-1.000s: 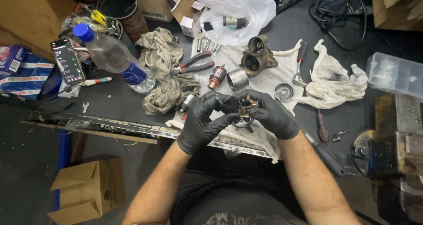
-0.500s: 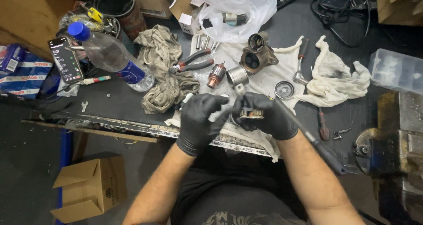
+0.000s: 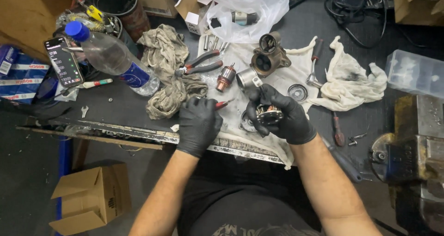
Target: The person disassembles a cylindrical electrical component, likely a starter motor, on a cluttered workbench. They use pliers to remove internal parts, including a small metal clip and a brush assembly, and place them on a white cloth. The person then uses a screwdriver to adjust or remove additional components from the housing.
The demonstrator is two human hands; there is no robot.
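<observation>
While right hand (image 3: pixel 282 116) cups a round part (image 3: pixel 269 114), left hand (image 3: pixel 200 124) (fisted) grips red-tipped tool (image 3: pixel 222 104).

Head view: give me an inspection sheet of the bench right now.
Surface: dark bench, white cloth spread on it.
Job's things: round metal part in right hand; red-handled tool in left hand.
Clutter: pliers, armature, housing, bottle, phone, rags, plastic box.
Grippers: both hands in black gloves, both closed on their things.
Cables: black tangle, top right.
Surroundings: vise right; cardboard box on floor.
</observation>
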